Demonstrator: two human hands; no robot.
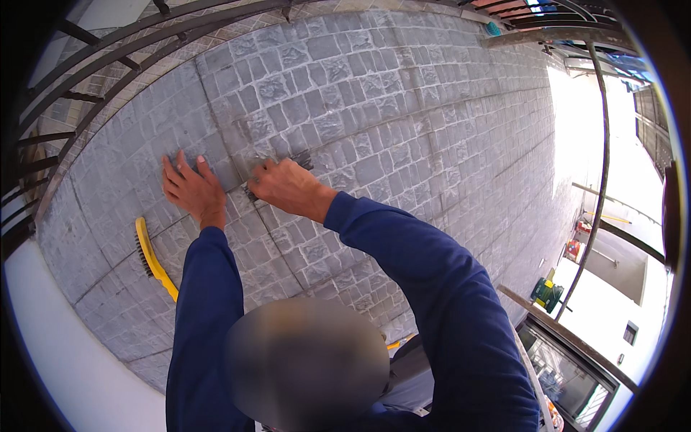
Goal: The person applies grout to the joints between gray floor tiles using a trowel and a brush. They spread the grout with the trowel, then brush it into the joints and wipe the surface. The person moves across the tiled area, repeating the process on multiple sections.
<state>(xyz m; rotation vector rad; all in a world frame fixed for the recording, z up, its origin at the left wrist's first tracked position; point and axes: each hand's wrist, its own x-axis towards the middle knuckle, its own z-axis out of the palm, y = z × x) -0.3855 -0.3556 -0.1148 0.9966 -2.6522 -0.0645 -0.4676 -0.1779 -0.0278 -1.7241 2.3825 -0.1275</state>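
My left hand (194,189) lies spread on a surface of grey stone-patterned tiles (367,169), with nothing in it. Just to its right, my right hand (288,189) is closed around a dark, flat tool (302,160). Its ends stick out on both sides of the fist and it is held against the tiles, close to a joint line. The fingers hide most of the tool, so its exact kind does not show. Left of my left forearm is a wire brush (149,252) with a yellow handle and dark bristles, partly hidden behind the sleeve.
Dark metal railings (93,101) curve along the upper left. A metal pole (603,129) crosses the bright area at right, near a green machine (547,294). Part of another yellow thing (400,341) shows between my body and right arm. A white surface (72,345) borders the tiles lower left.
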